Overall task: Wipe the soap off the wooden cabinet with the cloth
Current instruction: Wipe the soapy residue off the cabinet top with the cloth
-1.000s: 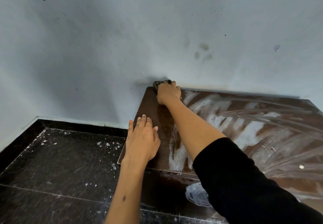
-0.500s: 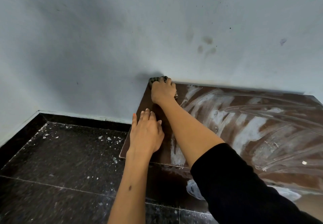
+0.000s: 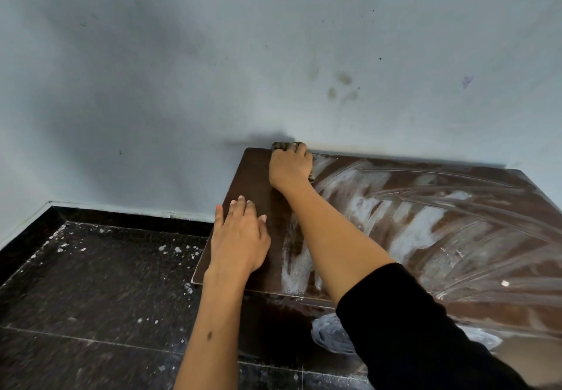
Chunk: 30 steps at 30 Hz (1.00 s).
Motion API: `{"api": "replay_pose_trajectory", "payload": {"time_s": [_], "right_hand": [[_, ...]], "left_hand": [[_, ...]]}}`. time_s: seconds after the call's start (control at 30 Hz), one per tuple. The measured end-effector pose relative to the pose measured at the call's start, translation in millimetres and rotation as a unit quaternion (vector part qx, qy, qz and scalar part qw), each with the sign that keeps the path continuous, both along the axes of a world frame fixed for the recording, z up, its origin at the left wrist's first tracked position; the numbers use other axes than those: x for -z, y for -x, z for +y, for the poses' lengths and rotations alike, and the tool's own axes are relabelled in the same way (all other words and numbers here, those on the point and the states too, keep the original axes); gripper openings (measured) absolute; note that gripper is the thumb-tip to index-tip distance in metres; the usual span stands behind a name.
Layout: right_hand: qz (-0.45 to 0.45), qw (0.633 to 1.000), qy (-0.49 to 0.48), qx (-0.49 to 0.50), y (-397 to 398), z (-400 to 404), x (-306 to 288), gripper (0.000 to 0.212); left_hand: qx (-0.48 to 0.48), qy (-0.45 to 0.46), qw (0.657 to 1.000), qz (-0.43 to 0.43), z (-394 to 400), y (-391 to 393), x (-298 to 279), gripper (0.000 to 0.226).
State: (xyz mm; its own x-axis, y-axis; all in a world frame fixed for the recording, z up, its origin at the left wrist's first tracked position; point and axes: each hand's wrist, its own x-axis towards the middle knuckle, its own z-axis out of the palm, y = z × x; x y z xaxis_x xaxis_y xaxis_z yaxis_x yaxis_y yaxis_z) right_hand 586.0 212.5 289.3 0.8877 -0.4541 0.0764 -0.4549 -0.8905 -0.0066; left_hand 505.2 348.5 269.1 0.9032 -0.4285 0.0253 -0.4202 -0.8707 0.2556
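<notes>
The dark brown wooden cabinet (image 3: 456,237) fills the right half, its top streaked with white soap (image 3: 416,231). My right hand (image 3: 290,167) grips a dark striped cloth (image 3: 281,146) at the cabinet's far left corner, against the wall; only a small part of the cloth shows past the fingers. My left hand (image 3: 240,237) lies flat, fingers straight, on the cabinet's left edge nearer to me. The strip of wood between the two hands looks free of soap.
A pale blue wall (image 3: 182,85) rises right behind the cabinet. The dark speckled floor (image 3: 91,283) to the left carries white flecks. A crumpled plastic bag (image 3: 331,335) lies on the floor under the cabinet's front edge.
My right hand with the cloth has stayed at the far left corner, shifting slightly left along the back edge. My left hand has kept its place on the cabinet.
</notes>
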Motion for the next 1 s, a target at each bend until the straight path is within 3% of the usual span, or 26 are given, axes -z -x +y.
{"api": "replay_pose_trajectory", "payload": {"time_s": [0.2,0.43,0.63,1.0], "right_hand": [[0.019,0.993,-0.005,0.118,5,-31,-1,0.034],[0.006,0.999,0.001,0.032,2,-23,0,0.032],[0.006,0.994,-0.044,0.102,9,-43,-7,0.035],[-0.029,0.997,-0.041,0.063,13,-14,-3,0.035]], "left_hand": [[-0.006,0.001,1.0,-0.001,6,-3,0,0.05],[0.005,0.007,1.0,0.001,-1,0,-1,0.05],[0.007,0.002,1.0,0.011,-2,1,-1,0.051],[0.009,0.017,1.0,0.013,-4,1,-3,0.05]]}}
